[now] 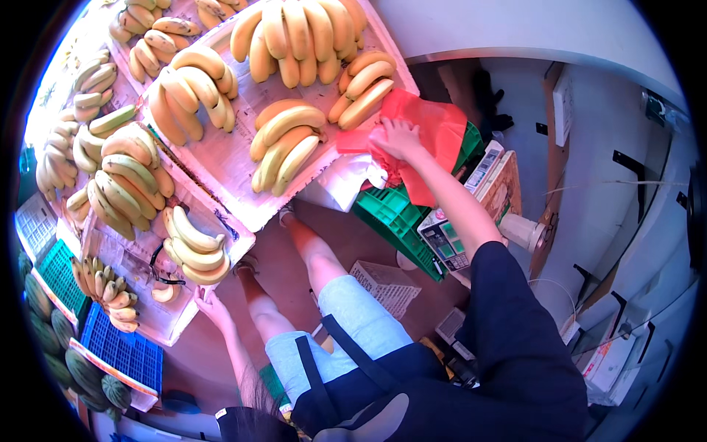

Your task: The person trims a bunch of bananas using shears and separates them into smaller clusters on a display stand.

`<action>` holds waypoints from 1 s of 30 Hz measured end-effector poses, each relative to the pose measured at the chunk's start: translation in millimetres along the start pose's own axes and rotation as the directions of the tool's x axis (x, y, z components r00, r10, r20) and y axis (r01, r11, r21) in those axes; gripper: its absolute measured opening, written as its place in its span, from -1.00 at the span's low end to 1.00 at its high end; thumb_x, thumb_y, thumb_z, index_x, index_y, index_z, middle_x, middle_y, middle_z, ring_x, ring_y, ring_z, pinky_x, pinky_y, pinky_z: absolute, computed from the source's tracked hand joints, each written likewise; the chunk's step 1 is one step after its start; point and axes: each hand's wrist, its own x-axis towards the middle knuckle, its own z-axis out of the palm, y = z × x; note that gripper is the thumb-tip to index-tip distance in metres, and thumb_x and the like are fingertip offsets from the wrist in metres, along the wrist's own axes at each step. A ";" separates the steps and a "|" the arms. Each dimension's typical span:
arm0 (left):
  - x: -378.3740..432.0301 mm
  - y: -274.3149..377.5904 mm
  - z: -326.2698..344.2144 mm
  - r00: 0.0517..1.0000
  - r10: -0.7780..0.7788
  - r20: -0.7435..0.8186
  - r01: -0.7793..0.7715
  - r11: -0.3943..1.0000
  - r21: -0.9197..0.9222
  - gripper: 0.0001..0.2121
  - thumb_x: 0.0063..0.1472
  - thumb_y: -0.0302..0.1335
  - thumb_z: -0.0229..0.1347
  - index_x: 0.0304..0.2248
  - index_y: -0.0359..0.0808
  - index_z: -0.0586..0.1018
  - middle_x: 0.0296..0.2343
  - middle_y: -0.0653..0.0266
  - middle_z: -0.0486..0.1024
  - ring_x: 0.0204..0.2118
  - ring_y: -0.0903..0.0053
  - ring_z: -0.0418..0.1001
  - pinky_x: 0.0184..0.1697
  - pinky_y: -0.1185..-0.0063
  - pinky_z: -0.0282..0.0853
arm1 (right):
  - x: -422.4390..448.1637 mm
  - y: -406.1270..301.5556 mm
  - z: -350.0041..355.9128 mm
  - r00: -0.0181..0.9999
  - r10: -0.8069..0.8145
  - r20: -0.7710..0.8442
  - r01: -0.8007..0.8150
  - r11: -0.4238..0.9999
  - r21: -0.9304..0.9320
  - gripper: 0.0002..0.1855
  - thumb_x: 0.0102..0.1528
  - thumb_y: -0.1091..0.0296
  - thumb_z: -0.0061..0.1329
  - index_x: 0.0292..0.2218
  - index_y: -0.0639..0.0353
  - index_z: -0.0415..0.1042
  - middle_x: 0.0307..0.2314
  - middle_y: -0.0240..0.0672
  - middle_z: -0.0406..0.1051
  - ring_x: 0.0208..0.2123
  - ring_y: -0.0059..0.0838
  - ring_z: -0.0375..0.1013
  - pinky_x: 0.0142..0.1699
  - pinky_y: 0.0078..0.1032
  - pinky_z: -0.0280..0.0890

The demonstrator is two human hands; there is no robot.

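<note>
My right hand (396, 139) lies on a heap of red plastic bags (442, 127), its fingers spread over them; whether it grips any is unclear. Under the red bags a white plastic bag (347, 177) shows beside a bunch of bananas (367, 91). My left hand (211, 306) is at the edge of the lower banana tray (171, 326), just below a small bunch of yellow bananas (199, 251). Its fingers look partly spread, with nothing seen in them. A single short banana (165, 291) and a pair of scissors or similar black-handled tool (160, 265) lie near it.
More banana bunches (298, 38) fill the paper-lined foam tray (243, 212). A green plastic crate (392, 212) and a weighing scale (447, 237) stand at the right. Below are a white basket (386, 287), blue crate (121, 342) and watermelons (83, 370).
</note>
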 end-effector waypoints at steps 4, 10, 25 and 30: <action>-1.4 -8.3 11.3 0.999 -0.009 0.031 0.008 1.000 0.025 -0.63 0.11 -0.55 -0.13 -0.05 -0.40 0.19 -0.11 0.06 0.13 -0.08 0.40 0.21 -0.09 0.54 0.19 | 11.8 39.2 11.6 0.960 0.252 0.122 -0.240 0.965 -0.106 -0.15 -0.05 -0.42 -0.58 0.06 0.05 0.05 0.05 -0.10 -0.05 0.09 -0.04 -0.09 0.07 0.14 -0.30; -1.8 -22.4 9.4 0.997 -0.027 0.070 0.021 0.996 0.090 -0.62 0.11 -0.54 -0.12 -0.06 -0.42 0.19 -0.12 0.06 0.12 -0.17 0.42 0.26 -0.13 0.54 0.21 | 26.2 39.7 20.3 0.902 0.370 0.221 -0.338 0.926 -0.169 -0.14 -0.04 -0.40 -0.61 0.06 0.10 0.04 0.07 -0.11 -0.09 0.11 -0.06 -0.15 0.08 0.17 -0.41; -11.7 2.9 21.7 0.996 0.010 0.085 -0.035 0.951 0.308 -0.62 0.01 -0.48 -0.05 -0.16 -0.47 0.27 -0.25 0.01 0.24 -0.15 0.34 0.22 -0.09 0.49 0.15 | 31.7 -21.9 10.1 0.975 0.173 0.140 -0.134 0.959 -0.248 -0.28 -0.06 -0.18 -0.30 -0.03 0.21 0.19 0.04 -0.16 0.01 0.11 -0.24 -0.09 0.10 -0.04 -0.15; 0.1 -13.9 10.3 0.995 -0.092 -0.040 0.097 0.986 0.134 -0.61 0.09 -0.45 -0.10 -0.08 -0.41 0.21 -0.19 0.06 0.27 -0.15 0.37 0.27 -0.09 0.54 0.16 | -6.2 -81.1 -2.6 0.996 -0.061 -0.071 0.032 0.936 -0.351 -0.54 -0.08 -0.01 -0.23 -0.30 0.17 0.42 -0.23 -0.19 0.32 -0.10 -0.30 0.24 -0.11 -0.16 0.15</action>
